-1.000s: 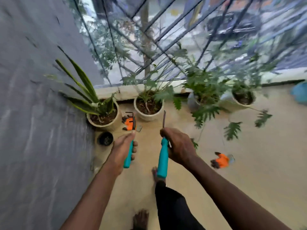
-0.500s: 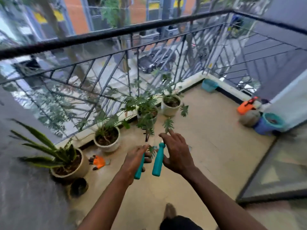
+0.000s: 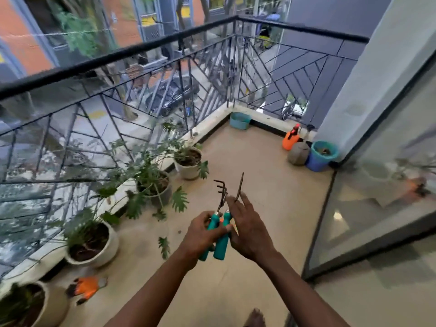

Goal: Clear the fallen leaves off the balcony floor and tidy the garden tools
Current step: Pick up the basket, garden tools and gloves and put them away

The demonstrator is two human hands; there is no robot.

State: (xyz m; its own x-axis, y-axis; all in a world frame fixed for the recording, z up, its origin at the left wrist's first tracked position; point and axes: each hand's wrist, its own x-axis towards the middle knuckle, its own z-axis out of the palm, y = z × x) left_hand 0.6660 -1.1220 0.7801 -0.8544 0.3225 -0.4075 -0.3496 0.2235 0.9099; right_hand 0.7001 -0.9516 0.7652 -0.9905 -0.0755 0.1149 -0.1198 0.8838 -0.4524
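Note:
Two teal-handled garden tools stand upright side by side in front of me: a hand rake (image 3: pixel 220 188) with dark prongs and a narrow trowel (image 3: pixel 240 186). My left hand (image 3: pixel 204 236) grips the teal handles (image 3: pixel 221 247) together, fingers curled round them. My right hand (image 3: pixel 249 228) lies against the trowel side with its fingers straight; its thumb is hidden. An orange glove (image 3: pixel 87 288) lies on the balcony floor (image 3: pixel 259 175) at the lower left. A fallen green leaf (image 3: pixel 164 247) lies on the floor beside my left forearm.
Several potted plants (image 3: pixel 94 244) line the black railing (image 3: pixel 132 53) on the left. In the far corner sits a teal basin (image 3: pixel 240 120). An orange sprayer (image 3: pixel 291 140), a grey lump (image 3: pixel 298 153) and a blue bucket (image 3: pixel 322 156) stand by the glass door (image 3: pixel 377 185). My bare foot (image 3: pixel 256 318) shows below.
The view swung from the left wall round to the balcony's far right corner. The two tools, held apart one per hand, came together, and my left hand now grips both handles.

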